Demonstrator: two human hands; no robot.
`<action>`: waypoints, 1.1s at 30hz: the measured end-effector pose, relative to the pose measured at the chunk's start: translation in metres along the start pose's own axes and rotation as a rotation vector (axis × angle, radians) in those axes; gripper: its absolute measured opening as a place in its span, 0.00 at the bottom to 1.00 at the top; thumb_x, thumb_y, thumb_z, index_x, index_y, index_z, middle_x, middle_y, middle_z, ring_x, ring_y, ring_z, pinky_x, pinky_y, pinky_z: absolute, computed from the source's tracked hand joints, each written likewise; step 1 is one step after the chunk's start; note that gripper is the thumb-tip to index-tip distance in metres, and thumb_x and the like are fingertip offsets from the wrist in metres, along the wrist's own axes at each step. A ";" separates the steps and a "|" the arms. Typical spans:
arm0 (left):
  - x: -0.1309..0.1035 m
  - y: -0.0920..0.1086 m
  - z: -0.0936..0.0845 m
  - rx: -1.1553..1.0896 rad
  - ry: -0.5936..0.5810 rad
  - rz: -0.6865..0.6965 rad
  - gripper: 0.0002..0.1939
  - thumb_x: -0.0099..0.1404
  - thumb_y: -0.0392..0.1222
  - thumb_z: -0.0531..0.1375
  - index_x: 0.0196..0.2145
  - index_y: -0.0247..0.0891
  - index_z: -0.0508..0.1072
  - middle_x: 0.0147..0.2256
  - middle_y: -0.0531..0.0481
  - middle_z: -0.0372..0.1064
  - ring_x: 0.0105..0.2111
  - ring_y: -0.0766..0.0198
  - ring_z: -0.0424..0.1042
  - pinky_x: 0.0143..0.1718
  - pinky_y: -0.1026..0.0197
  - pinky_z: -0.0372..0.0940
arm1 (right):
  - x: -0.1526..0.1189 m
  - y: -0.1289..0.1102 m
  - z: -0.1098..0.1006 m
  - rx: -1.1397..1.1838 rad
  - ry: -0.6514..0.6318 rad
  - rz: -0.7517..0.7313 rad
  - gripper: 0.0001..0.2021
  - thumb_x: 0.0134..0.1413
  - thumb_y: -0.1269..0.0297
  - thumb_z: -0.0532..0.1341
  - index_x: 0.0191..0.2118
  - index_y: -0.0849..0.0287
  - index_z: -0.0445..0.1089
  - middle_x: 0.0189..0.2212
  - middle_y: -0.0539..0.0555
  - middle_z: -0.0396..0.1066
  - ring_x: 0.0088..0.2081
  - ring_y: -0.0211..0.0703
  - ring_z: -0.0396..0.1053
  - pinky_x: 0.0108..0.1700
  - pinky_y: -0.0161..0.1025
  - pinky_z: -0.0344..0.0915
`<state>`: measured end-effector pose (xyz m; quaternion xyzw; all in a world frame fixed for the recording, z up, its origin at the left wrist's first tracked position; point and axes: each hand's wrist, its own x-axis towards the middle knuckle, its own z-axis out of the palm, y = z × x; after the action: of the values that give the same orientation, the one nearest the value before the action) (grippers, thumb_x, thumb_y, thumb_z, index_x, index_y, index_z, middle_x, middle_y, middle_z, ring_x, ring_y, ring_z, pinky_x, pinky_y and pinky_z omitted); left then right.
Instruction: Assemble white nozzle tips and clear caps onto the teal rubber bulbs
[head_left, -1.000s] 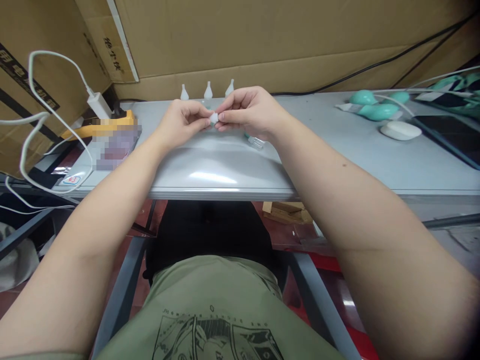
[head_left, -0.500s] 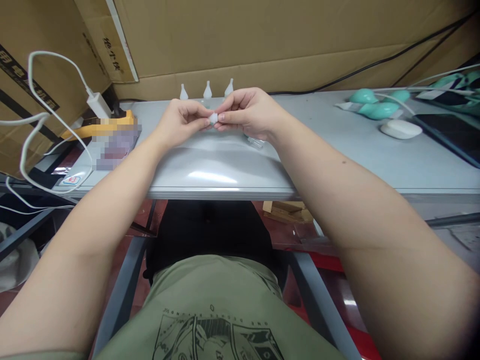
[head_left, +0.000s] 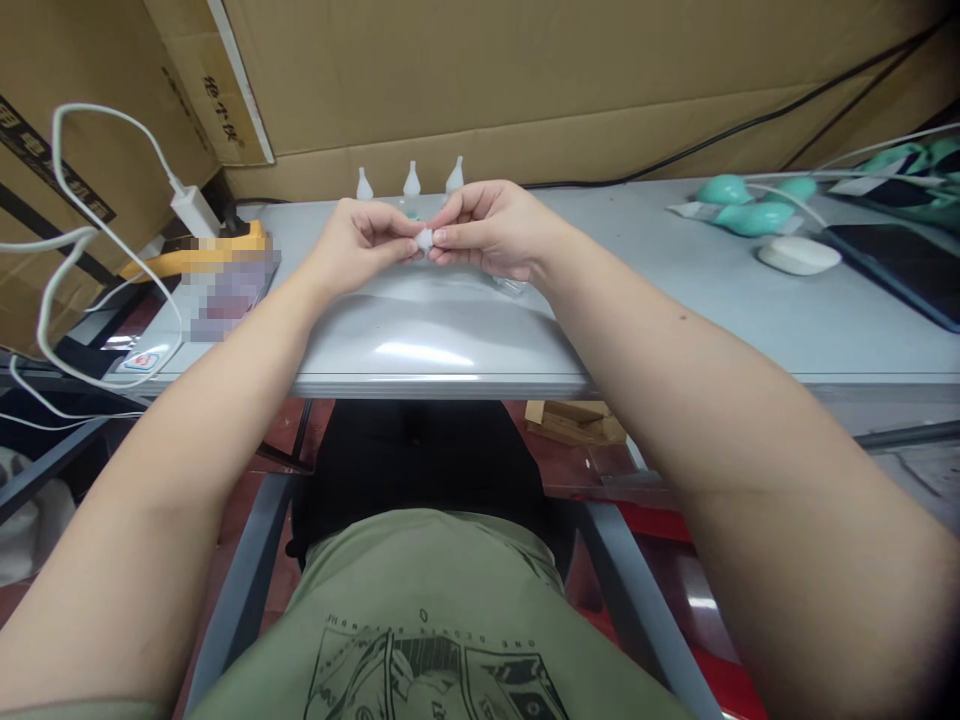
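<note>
Between the fingertips of both hands is a small white piece (head_left: 424, 240), mostly covered, its exact kind too small to make out. My left hand (head_left: 358, 243) pinches it from the left, thumb and index finger closed. From the other side my right hand (head_left: 486, 232) pinches it with thumb and fingertips. Behind the hands, three white pointed nozzle tips stand upright: a left one (head_left: 364, 185), a middle one (head_left: 412, 180) and a right one (head_left: 455, 175), their lower parts partly hidden. A clear plastic piece (head_left: 510, 285) lies on the table under my right hand.
The grey table (head_left: 360, 330) meets a cardboard wall at the back. A white plug with cable (head_left: 196, 210) and a yellow object (head_left: 217, 250) are at left. Teal bulbs (head_left: 757, 205), a white rounded object (head_left: 798, 255) and a dark tablet-like slab (head_left: 900, 270) lie at right.
Both hands stay almost in place around the small white piece, which looks slightly turned between the fingertips. The whole view has shifted a little.
</note>
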<state>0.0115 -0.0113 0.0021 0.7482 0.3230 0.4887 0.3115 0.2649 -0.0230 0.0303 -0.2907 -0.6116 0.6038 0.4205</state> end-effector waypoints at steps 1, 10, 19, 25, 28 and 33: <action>0.000 0.000 0.000 0.003 0.001 0.000 0.18 0.66 0.49 0.89 0.42 0.38 0.89 0.40 0.43 0.89 0.47 0.45 0.93 0.65 0.35 0.89 | 0.000 0.000 0.000 0.000 0.002 0.004 0.22 0.74 0.91 0.77 0.35 0.56 0.85 0.37 0.54 0.89 0.36 0.39 0.87 0.43 0.27 0.88; -0.001 0.000 -0.002 -0.059 0.013 -0.024 0.16 0.65 0.45 0.87 0.43 0.38 0.89 0.41 0.44 0.89 0.46 0.46 0.93 0.62 0.37 0.90 | -0.001 -0.003 0.007 0.029 0.021 0.003 0.22 0.75 0.90 0.80 0.34 0.58 0.84 0.36 0.54 0.88 0.35 0.40 0.87 0.45 0.30 0.88; -0.003 0.006 -0.001 -0.049 0.002 -0.022 0.22 0.61 0.53 0.91 0.40 0.40 0.89 0.39 0.45 0.91 0.41 0.50 0.92 0.57 0.41 0.92 | -0.001 -0.003 0.011 -0.034 0.013 -0.003 0.24 0.75 0.90 0.80 0.32 0.55 0.81 0.32 0.50 0.85 0.32 0.38 0.82 0.42 0.29 0.85; 0.000 0.012 -0.006 0.009 -0.023 -0.038 0.24 0.64 0.58 0.88 0.41 0.39 0.87 0.36 0.45 0.87 0.37 0.53 0.89 0.49 0.46 0.90 | -0.012 -0.028 0.000 -0.508 0.019 -0.217 0.14 0.71 0.70 0.86 0.38 0.47 0.84 0.38 0.53 0.86 0.43 0.58 0.86 0.56 0.53 0.89; -0.003 0.018 -0.014 0.192 -0.083 -0.045 0.17 0.67 0.52 0.84 0.40 0.38 0.88 0.31 0.47 0.83 0.32 0.57 0.83 0.40 0.54 0.83 | -0.022 -0.050 -0.014 -0.935 0.097 -0.337 0.12 0.70 0.64 0.81 0.37 0.44 0.80 0.44 0.54 0.87 0.49 0.64 0.84 0.59 0.58 0.83; -0.007 0.023 -0.024 0.457 -0.230 -0.047 0.07 0.60 0.40 0.76 0.37 0.38 0.90 0.29 0.50 0.81 0.32 0.61 0.77 0.38 0.58 0.72 | -0.049 -0.081 -0.029 -1.280 0.087 -0.121 0.16 0.74 0.58 0.78 0.35 0.45 0.74 0.43 0.58 0.85 0.50 0.67 0.80 0.58 0.61 0.77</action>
<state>-0.0092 -0.0272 0.0242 0.8421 0.4048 0.3074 0.1804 0.3253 -0.0590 0.0994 -0.4734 -0.8485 0.0823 0.2215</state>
